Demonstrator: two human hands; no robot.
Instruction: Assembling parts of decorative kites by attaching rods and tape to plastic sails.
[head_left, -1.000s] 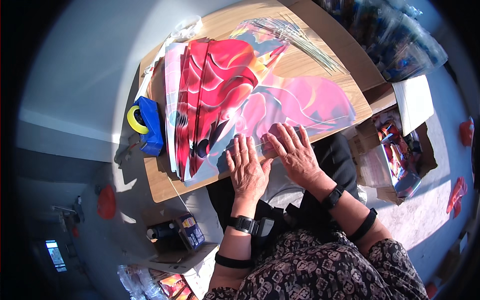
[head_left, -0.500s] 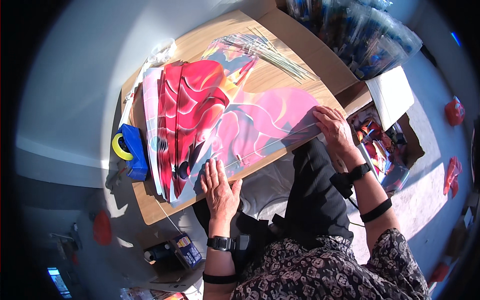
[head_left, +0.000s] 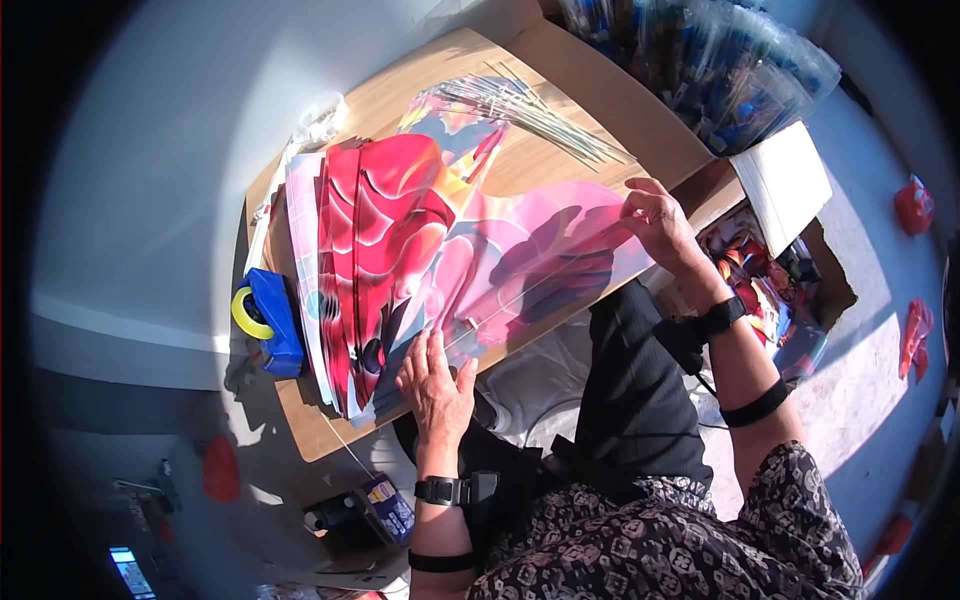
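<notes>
1. The left hand [head_left: 437, 385] lies flat and open on the near edge of the pink printed sheet [head_left: 520, 265], pinning it to the wooden desk [head_left: 560, 95].
2. The right hand [head_left: 658, 222] pinches the sheet's far corner, fingers closed on it, pulling it taut.
3. A stack of red sheets [head_left: 375, 255] sits beside a blue tape dispenser [head_left: 268, 318]; thin sticks [head_left: 535, 110] lie behind.
</notes>
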